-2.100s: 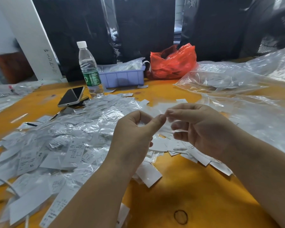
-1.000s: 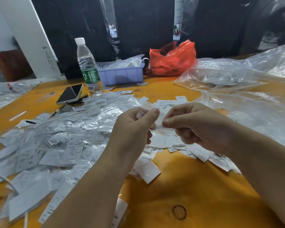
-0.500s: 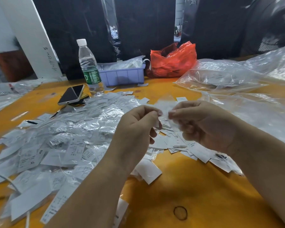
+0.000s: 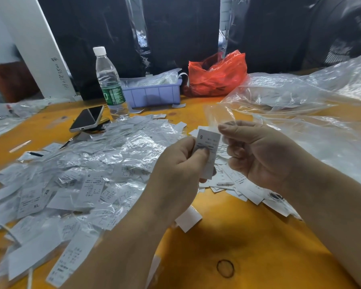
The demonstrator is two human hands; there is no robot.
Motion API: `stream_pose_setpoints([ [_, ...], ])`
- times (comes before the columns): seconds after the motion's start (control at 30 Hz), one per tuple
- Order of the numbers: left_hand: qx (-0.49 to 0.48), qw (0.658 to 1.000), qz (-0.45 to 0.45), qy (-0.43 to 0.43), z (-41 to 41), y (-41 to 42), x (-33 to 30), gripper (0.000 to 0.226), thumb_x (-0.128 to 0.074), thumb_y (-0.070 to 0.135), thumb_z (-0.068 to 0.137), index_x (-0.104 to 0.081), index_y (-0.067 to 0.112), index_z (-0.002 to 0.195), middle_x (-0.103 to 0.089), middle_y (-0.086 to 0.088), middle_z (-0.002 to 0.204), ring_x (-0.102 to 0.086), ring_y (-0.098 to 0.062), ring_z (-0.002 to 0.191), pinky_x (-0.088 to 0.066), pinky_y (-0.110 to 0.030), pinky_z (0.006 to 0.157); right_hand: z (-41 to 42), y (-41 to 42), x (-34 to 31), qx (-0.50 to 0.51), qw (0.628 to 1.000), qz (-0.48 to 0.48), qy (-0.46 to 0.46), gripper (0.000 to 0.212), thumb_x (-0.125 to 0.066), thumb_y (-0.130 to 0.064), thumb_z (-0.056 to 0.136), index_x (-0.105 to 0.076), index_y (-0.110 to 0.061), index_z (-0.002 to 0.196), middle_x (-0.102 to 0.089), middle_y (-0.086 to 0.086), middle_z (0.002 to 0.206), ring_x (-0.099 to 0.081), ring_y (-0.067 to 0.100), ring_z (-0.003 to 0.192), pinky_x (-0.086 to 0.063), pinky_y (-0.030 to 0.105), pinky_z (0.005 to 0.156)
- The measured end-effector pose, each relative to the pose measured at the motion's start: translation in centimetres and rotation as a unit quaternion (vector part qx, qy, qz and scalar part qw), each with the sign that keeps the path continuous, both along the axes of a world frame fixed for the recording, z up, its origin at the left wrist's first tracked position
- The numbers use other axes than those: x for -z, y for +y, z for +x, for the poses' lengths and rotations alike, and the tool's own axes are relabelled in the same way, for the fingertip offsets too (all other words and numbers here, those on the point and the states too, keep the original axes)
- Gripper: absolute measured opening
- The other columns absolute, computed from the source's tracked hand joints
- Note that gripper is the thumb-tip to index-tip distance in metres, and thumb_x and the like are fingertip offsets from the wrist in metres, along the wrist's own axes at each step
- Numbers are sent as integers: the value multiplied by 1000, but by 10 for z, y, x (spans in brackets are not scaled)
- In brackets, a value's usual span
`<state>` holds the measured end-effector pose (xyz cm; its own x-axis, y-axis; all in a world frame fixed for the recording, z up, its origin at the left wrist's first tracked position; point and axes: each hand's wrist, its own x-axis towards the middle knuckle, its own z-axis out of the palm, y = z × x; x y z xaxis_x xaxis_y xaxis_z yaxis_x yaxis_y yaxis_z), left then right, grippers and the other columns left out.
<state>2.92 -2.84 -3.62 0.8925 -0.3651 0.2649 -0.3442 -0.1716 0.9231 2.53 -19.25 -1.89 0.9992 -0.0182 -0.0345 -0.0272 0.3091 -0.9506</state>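
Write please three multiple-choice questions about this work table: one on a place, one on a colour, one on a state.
1. Where does the phone lie?
A) left of the water bottle
B) inside a drawer
C) on a chair

2. What colour is the plastic bag beside the lilac tray?
A) green
B) red
C) blue

3. What does the left hand do?
A) lies flat
B) grips a pen
C) pinches a white label marked S

Answers:
1 A, the phone rests on the orange table near the bottle's left side.
2 B, the bag is bright red.
3 C, its thumb presses the label, while the right hand pinches a clear sleeve.
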Motion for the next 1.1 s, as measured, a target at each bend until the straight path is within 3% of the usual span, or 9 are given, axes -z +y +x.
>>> stream_pose_setpoints([
  [0.2,38,999,13,30,-2,-2,-1,28,-45,38,84,-69,23,80,-65,4,64,-57,-2,54,-39,-12,47,0,1,0,22,1000,9,-9,20,-74,-21,64,-56,-14,67,-51,0,56,-36,8,42,-29,19,39],
  [0.33,59,997,29,33,-1,-3,-1,32,-45,37,83,-67,13,82,-59,2,60,-55,-9,56,-40,-17,50,0,3,1,25,1000,-1,-9,28,-76,-24,63,-50,-15,68,-47,-2,54,-34,8,42,-29,18,39],
  [0.43,64,997,43,32,-2,-3,-1,30,-45,36,82,-67,17,80,-59,4,59,-54,-8,55,-40,-18,50,-1,5,2,18,1000,-8,-9,30,-75,-25,63,-47,-16,65,-44,-2,53,-32,8,42,-29,18,39],
  [0.7,76,996,38,28,-4,-3,-4,29,-45,33,82,-66,15,76,-58,5,57,-53,-4,51,-39,-12,46,-4,9,2,5,1000,-26,-7,24,-75,-26,61,-56,-13,67,-49,-2,54,-33,12,51,-30,20,42],
  [0.83,48,998,26,29,0,-2,-4,28,-44,33,81,-66,15,78,-56,3,56,-54,-8,53,-40,-17,47,-5,9,2,-8,1000,-18,-12,20,-74,-21,63,-55,-14,66,-51,-2,53,-30,8,43,-26,18,37],
  [1.1,57,997,34,37,-1,-2,-5,28,-45,31,80,-66,14,74,-56,3,54,-52,-6,49,-38,-14,45,-5,8,2,-7,999,-19,-29,26,-74,-25,66,-51,-13,65,-48,-4,46,-31,7,38,-25,19,37],
])
